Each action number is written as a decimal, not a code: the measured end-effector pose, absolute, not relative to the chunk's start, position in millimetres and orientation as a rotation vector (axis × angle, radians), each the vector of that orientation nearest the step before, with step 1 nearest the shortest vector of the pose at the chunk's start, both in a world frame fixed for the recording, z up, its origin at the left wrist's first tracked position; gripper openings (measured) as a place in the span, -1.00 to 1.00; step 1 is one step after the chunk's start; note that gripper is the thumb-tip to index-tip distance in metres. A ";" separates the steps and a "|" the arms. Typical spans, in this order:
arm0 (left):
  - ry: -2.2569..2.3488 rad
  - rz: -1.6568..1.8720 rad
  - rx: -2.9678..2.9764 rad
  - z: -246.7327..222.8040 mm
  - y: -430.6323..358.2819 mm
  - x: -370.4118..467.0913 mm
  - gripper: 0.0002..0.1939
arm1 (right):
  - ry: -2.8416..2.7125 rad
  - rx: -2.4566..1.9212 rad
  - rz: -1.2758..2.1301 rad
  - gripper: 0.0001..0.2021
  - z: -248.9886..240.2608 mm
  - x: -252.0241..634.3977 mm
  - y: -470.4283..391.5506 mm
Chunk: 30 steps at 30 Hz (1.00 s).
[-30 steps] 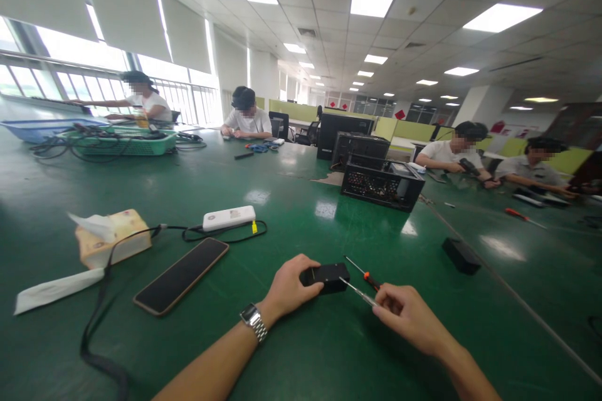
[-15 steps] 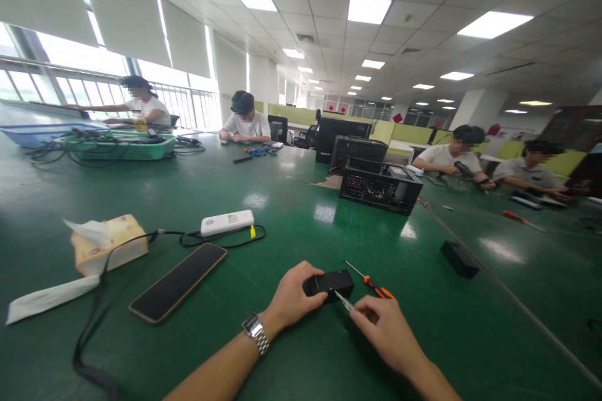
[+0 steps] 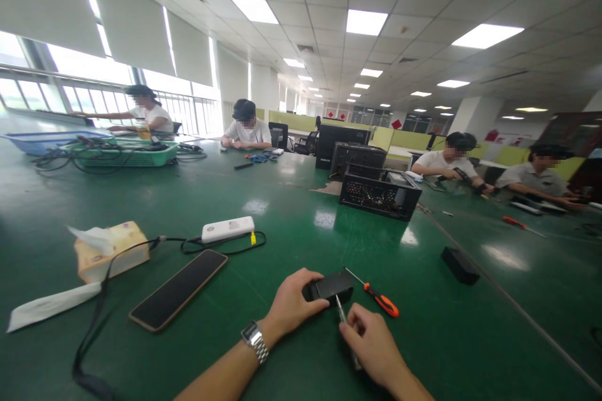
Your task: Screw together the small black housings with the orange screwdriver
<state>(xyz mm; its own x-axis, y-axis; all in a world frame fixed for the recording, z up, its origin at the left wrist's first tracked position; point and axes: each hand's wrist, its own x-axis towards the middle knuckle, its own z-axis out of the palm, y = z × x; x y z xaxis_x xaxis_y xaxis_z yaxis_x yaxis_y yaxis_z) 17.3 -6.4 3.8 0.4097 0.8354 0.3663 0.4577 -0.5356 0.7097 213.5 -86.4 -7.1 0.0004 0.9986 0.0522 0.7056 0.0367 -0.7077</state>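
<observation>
Here your left hand (image 3: 295,301) clamps the black box (image 3: 337,287) by its left end, long axis left-to-right, your right hand (image 3: 375,343) gripping the silver tool (image 3: 342,312) at its near edge.

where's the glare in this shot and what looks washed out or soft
Head view: pale glare patches on the green table, windows at left washed out; in the head view, the black box in the left hand shows soft surface detail, and the frame edges look stretched.
</observation>
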 end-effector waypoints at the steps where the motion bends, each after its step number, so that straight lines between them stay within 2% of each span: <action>1: 1.106 0.980 2.166 2.4 -6.2 17.1 -0.63 | -1.763 -1.714 0.707 -0.82 -5.6 219.8 -86.1; 5: 1.176 0.980 2.147 -2.2 -2.9 14.6 -0.64 | -1.920 -1.684 0.929 -0.91 5.1 246.2 -89.3; 7: 1.217 0.971 2.124 -3.0 -0.6 12.7 -0.64 | -2.064 -1.676 0.934 -0.94 10.5 252.7 -91.3; 11: 1.203 1.011 2.113 0.3 0.5 10.6 -0.67 | -2.167 -1.651 0.448 -0.81 16.4 250.0 -91.1; 16: 0.956 1.125 2.129 13.1 -11.7 17.2 -0.65 | -2.038 -1.402 -0.242 -0.46 14.1 249.0 -86.6; 18: 0.826 1.107 2.128 16.6 -17.9 21.4 -0.64 | -2.134 -1.271 -0.307 -0.45 10.4 252.4 -85.2; 21: 0.753 1.097 2.064 16.3 -20.7 23.7 -0.57 | -2.204 -1.212 -0.223 -0.60 5.9 263.9 -80.5; 24: 0.832 1.199 2.015 11.4 -14.1 17.9 -0.46 | -1.887 -1.394 -0.284 -0.65 7.4 294.9 -72.0; 28: 0.987 1.255 2.074 6.1 -3.8 7.7 -0.63 | -1.127 -1.749 -0.574 -0.48 6.8 375.1 -71.1; 30: 1.029 1.279 2.095 5.8 -2.5 6.3 -0.70 | -0.899 -1.958 -0.543 -0.40 -2.7 420.7 -79.1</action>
<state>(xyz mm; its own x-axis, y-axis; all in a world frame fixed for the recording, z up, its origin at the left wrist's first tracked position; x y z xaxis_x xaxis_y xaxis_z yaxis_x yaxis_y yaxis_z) 6.3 -2.5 5.8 0.2819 0.7961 0.5355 0.3528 -0.6051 0.7138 420.7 -79.1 -2.7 0.6414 0.3782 0.6675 0.7668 -0.3433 -0.5423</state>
